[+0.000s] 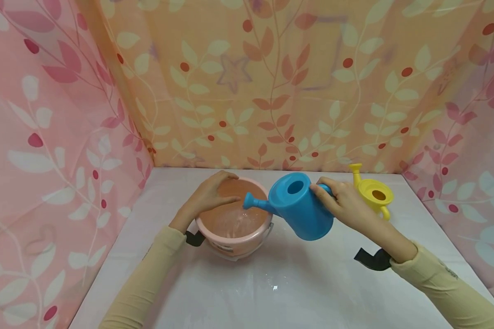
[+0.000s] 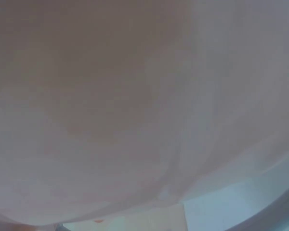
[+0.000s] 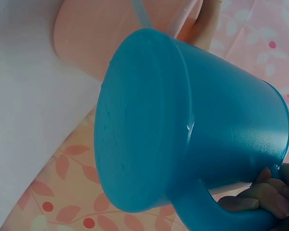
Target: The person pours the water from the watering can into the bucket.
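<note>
Near a yellow can (image 1: 364,191), the right hand (image 1: 346,202) is gripping the blue can (image 1: 303,217) by its handle (image 3: 200,211). Its spout (image 1: 263,205) is hanging over the pink bucket (image 1: 247,246). The left hand (image 1: 207,195), thumb spread wide, is resting there; I can't tell if it's gripping.

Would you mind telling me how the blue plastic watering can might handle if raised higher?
The blue plastic watering can probably feels stiff: its smooth walls show no dents. Its base appears wet, so it may be slippery.
</note>
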### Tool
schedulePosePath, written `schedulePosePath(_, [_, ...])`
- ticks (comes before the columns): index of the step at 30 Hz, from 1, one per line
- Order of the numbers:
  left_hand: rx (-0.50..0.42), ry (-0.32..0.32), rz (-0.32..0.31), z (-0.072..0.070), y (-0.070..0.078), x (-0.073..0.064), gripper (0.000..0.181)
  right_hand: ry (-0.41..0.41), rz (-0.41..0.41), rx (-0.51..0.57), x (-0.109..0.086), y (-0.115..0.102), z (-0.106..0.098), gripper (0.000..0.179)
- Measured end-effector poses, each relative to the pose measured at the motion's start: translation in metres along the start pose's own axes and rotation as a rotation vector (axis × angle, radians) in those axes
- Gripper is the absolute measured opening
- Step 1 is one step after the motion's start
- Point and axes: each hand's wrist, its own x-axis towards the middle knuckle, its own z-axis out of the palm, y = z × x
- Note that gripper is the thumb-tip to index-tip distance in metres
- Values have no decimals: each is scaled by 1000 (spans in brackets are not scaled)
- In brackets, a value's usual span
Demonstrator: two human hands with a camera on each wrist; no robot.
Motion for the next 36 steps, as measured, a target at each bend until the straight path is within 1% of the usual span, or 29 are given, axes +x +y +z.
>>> schedulePosePath(7, [-7, 1, 1, 0, 0, 0, 64, -4, 5, -3, 0, 0, -1, 28])
schedulePosePath(16, [-10, -6, -26, 1, -1, 0, 69, -11, 5, -3, 0, -1, -1, 27])
schedulePosePath(22, [-14, -6, -17, 0, 0, -1, 70, -7, 1, -15, 0, -2, -1, 26])
schedulePosePath(29, [-18, -6, -14, 0, -1, -1, 73, -13, 13, -4, -1, -2, -1, 27])
schedulePosePath(36, [-23, -6, -25, 0, 0, -2, 75, -8, 5, -9, 0, -1, -1, 27])
